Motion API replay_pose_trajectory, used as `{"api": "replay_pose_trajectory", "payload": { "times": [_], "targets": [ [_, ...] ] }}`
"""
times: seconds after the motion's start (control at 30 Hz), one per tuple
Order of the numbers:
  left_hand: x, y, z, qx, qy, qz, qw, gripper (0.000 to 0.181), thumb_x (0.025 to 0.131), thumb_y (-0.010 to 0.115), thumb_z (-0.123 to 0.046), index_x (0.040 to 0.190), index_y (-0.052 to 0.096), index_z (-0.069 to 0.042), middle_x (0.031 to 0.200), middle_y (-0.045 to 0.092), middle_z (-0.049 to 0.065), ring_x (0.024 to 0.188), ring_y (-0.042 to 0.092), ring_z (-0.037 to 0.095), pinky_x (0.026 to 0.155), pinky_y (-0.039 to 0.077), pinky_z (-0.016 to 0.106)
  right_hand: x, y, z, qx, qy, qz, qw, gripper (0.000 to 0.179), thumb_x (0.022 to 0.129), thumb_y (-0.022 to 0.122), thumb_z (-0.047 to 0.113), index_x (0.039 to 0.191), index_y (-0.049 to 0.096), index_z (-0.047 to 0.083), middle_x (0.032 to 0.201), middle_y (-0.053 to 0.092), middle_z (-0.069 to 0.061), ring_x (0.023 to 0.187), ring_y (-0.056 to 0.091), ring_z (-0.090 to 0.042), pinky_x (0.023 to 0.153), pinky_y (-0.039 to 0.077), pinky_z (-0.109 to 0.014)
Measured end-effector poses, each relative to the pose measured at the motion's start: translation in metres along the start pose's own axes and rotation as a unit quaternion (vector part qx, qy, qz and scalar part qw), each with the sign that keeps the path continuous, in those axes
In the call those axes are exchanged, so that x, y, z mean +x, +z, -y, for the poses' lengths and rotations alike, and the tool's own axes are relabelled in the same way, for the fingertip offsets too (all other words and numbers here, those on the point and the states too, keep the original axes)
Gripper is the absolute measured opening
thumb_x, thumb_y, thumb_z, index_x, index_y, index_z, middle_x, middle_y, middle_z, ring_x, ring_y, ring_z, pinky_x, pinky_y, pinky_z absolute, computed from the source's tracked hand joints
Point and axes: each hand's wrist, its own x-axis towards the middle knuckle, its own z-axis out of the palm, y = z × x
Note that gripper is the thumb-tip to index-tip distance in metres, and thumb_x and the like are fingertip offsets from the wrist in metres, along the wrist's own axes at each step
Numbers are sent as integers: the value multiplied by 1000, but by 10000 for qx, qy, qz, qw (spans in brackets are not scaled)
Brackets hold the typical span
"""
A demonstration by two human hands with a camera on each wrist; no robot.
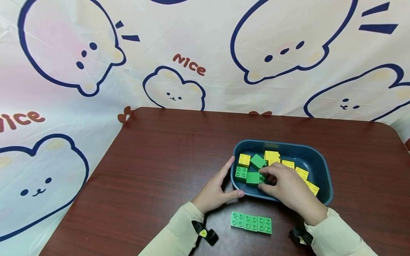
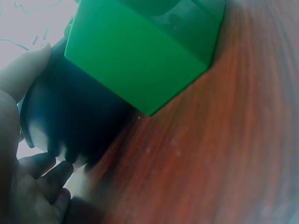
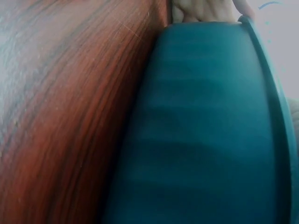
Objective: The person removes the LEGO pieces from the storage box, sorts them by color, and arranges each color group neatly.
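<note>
A dark blue tray (image 1: 315, 160) holds green and yellow building bricks. My left hand (image 1: 213, 193) holds the tray's left end, with the thumb at the near corner. In the left wrist view, my fingers (image 2: 44, 163) touch the tray's outer wall (image 2: 70, 107). Inside the tray, my right hand (image 1: 286, 183) pinches a green building brick (image 1: 253, 179) lying on its side; the fingers partly cover its studs. A studs-up green brick (image 1: 241, 173) and a tilted green brick (image 1: 258, 161) are beside it. The right wrist view mostly shows the tray's side (image 3: 201, 121).
Three light green bricks (image 1: 251, 222) form a row on the brown table (image 1: 160, 160), in front of the tray. Inside the tray, several yellow bricks (image 1: 301, 173) lie along the back and right. A printed cloth (image 1: 211, 35) hangs behind the table.
</note>
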Motion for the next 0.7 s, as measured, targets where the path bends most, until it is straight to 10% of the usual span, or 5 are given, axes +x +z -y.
{"api": "replay_pose_trajectory", "payload": {
  "times": [0.7],
  "targets": [
    [0,0,1,-30,62,-35,10000,99,89,78,-40,161,11,-40,164,19,-12,149,23,12,118,26,50,-12,-4,4,-124,-78,-329,9994,40,81,85,23,117,73,10,114,71,-5,102,66,-26,87,54,-53]
  ]
}}
